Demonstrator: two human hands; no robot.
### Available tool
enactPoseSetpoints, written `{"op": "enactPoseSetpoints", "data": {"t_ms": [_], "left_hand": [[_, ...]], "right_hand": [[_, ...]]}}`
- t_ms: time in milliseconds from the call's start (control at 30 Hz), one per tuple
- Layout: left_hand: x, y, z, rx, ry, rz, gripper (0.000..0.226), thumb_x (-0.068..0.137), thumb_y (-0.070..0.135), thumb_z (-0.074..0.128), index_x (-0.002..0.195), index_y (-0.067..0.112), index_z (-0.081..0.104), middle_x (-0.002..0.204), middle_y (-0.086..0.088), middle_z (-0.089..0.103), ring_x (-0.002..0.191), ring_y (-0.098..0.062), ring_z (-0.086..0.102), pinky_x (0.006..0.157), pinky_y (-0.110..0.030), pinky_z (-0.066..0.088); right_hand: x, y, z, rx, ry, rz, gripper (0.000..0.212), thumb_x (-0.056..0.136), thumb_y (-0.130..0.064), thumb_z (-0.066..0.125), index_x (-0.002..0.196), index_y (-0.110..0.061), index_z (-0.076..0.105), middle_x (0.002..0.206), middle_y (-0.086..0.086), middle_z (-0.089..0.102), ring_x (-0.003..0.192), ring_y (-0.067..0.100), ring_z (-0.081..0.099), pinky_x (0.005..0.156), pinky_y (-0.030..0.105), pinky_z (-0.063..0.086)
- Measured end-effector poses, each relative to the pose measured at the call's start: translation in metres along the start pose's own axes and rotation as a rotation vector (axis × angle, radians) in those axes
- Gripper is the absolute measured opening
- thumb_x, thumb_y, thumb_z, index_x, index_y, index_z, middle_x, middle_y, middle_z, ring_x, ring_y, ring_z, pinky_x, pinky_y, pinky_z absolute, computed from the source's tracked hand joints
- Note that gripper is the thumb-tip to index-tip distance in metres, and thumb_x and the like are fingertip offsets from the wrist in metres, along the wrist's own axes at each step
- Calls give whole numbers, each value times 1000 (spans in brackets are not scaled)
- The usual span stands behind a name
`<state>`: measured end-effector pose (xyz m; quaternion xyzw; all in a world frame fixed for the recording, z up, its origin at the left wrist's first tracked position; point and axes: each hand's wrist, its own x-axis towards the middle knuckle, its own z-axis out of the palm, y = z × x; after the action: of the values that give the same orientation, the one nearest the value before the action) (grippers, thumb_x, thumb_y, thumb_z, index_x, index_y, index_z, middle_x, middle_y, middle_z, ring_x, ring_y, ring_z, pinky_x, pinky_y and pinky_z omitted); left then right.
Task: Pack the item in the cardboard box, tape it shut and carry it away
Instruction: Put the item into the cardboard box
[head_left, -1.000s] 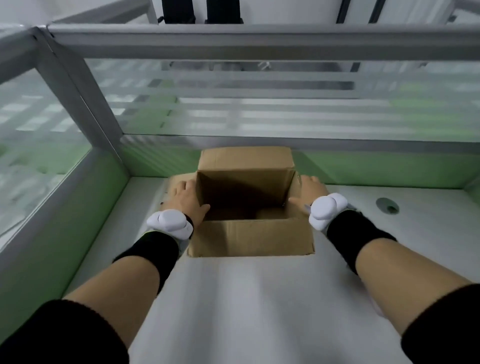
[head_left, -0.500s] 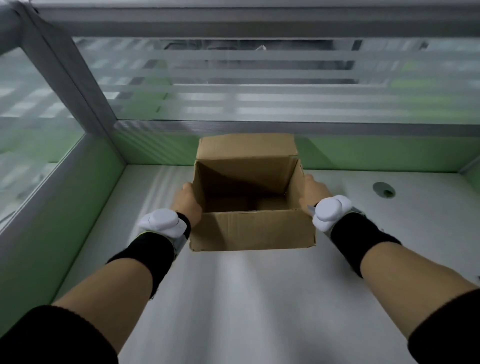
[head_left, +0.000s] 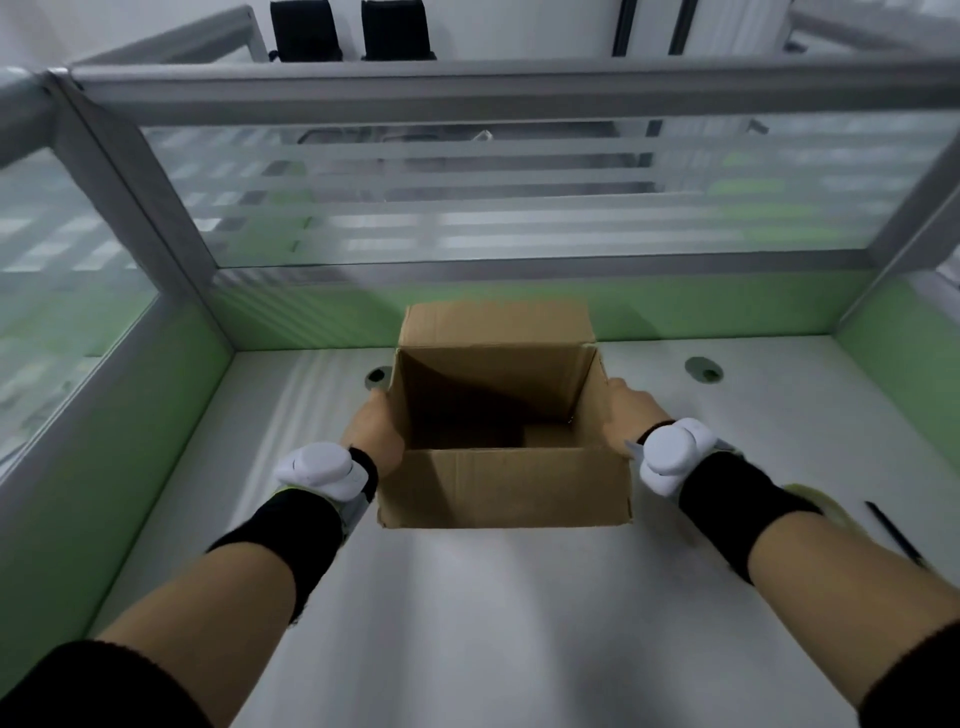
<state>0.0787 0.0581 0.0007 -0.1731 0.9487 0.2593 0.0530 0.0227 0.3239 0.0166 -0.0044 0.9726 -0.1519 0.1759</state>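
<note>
- White desk (head_left: 467, 613) before me, two cable holes (head_left: 704, 370) at rear.
- Green lower partition (head_left: 78, 467), frosted striped glass (head_left: 519, 197) above, grey metal frame (head_left: 467, 93).
- Dim, even light.

Both forearms are bare with black sleeves pushed up toward the elbows. Each wrist has a black band, and next to that, toward the left hand (head_left: 375, 430) and right hand (head_left: 632, 410), a chunky rounded white tracker. There's a bit of yellow-green trim showing under both bands.
</note>
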Motion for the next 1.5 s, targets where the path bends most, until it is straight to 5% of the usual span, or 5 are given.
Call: {"op": "enactPoseSetpoints", "data": {"t_ms": [267,433,700,1133,1500], "left_hand": [[-26,-20,3,21,-42,-42,24,89,-4,38,113,-2,36,107,-21,52,96,-36,54,74,-36,40],[-31,-28,8,30,-56,-61,16,89,-2,38,97,9,30,94,-15,47,80,-26,47,70,-32,38],[-17,-18,6,5,52,-69,44,85,13,51,126,5,37,133,-19,34,119,-38,40,97,-43,38],[-6,156,73,-28,23,365,48,86,15,55,131,13,38,138,-11,34,124,-34,38,99,-40,38],[-14,244,199,79,-224,430,56,84,13,57,136,14,34,142,-6,32,129,-26,33,100,-33,35]], "right_hand": [[-20,-4,14,-27,-62,-20,33,90,-3,42,123,3,38,122,26,53,84,26,44,71,31,36],[-21,-4,26,-54,-82,-2,33,92,-5,41,123,3,38,123,26,53,98,35,55,73,31,37],[-23,15,27,121,-21,-21,48,98,-34,37,137,-7,37,134,18,54,121,36,51,101,40,41],[-3,139,-8,143,0,99,57,93,-26,51,143,-6,32,145,16,39,132,30,41,107,33,34],[28,207,21,113,-174,145,66,85,-34,62,137,-6,32,140,17,37,130,34,39,106,38,35]]}}
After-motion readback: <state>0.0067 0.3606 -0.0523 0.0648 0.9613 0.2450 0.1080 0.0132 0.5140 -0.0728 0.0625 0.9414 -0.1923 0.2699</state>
